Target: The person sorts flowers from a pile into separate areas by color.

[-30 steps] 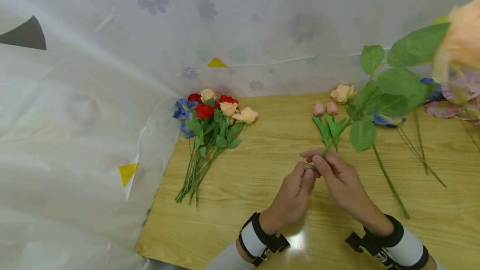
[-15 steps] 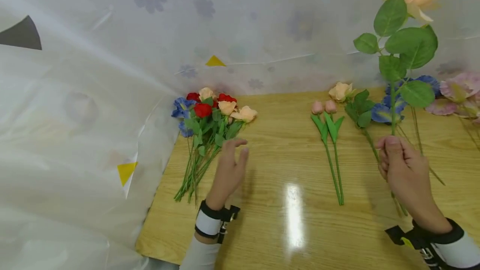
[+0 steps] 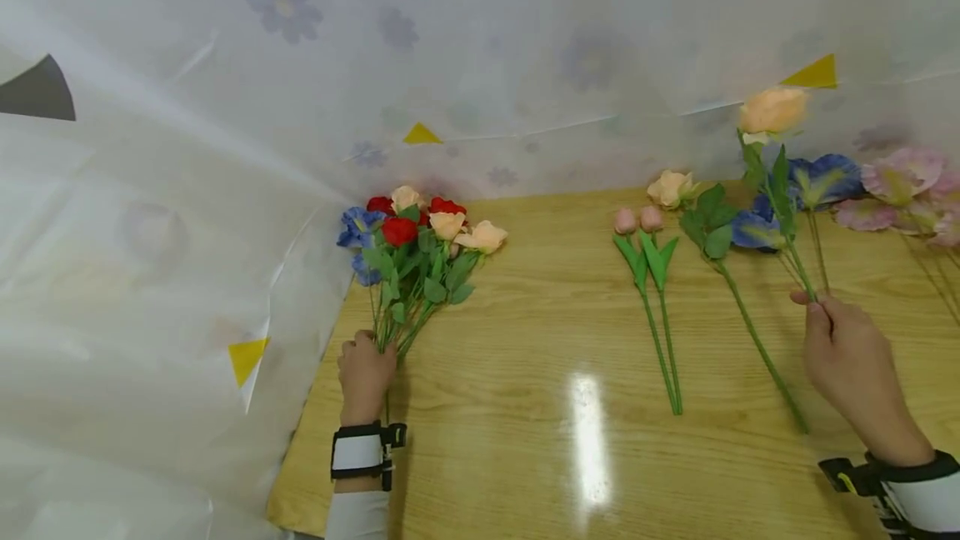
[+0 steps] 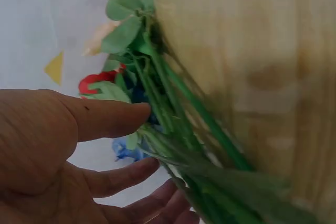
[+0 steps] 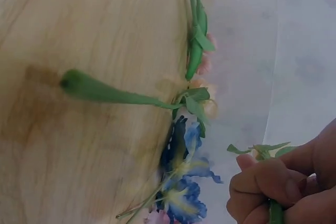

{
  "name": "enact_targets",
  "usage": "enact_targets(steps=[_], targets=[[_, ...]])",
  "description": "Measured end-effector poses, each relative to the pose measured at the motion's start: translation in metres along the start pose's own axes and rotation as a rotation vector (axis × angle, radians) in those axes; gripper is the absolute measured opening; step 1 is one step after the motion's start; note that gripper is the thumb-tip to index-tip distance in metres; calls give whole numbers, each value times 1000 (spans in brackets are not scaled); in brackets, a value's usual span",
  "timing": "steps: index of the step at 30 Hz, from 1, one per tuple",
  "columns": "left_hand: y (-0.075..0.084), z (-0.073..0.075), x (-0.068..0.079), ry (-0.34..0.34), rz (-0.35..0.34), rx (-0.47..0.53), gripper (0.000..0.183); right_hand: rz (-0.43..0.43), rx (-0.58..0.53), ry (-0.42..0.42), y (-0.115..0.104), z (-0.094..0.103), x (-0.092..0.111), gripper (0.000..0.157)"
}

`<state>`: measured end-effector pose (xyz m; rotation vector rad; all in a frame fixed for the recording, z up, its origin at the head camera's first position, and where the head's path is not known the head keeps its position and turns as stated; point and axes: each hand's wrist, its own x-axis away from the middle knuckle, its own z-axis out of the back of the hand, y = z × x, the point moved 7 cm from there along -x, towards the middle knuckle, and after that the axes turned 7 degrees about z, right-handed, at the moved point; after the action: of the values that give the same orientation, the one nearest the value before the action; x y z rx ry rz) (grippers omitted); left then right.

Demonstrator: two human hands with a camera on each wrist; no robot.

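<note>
At the left of the head view, my left hand (image 3: 366, 369) is at the stems of a mixed bunch of artificial flowers (image 3: 423, 261), with red and peach roses and blue blooms. In the left wrist view, the green stems (image 4: 178, 124) run between the thumb and fingers, and some fingertips pass behind them. The bunch lies on the table. On the right, my right hand (image 3: 851, 357) grips the stem of a peach rose (image 3: 774, 111), its bloom raised above the table. The right wrist view shows the fingers curled round its green stem (image 5: 275, 212); the bloom is hidden there.
Two pink tulips (image 3: 648, 273) lie on the wooden table (image 3: 525, 340), right of the middle. Beside them lies another peach rose (image 3: 671, 188). Blue irises (image 3: 828, 180) and pink-purple flowers (image 3: 903, 177) lie at the far right. White patterned sheeting (image 3: 487, 48) stands behind and left.
My hands have parted from the rose stem they both held. The right hand has moved right and lowered the rose; the left has moved left to the bunch's stems.
</note>
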<state>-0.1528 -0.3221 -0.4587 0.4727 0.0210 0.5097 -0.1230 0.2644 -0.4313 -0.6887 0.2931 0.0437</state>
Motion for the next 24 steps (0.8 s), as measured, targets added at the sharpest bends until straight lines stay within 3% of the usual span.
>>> enact_targets(steps=[6, 12, 19, 24], targets=[[-13, -3, -1, 38, 28, -9, 39, 6, -4, -21, 8, -8, 2, 45], [-15, 0, 0, 83, 14, 36, 24, 92, -8, 22, 7, -19, 1, 36], [-10, 9, -3, 223, 0, 156, 24, 33, 56, -136, 20, -45, 2, 36], [-8, 11, -5, 253, -9, 221, 30, 10, 90, -175, 24, -47, 4, 40]])
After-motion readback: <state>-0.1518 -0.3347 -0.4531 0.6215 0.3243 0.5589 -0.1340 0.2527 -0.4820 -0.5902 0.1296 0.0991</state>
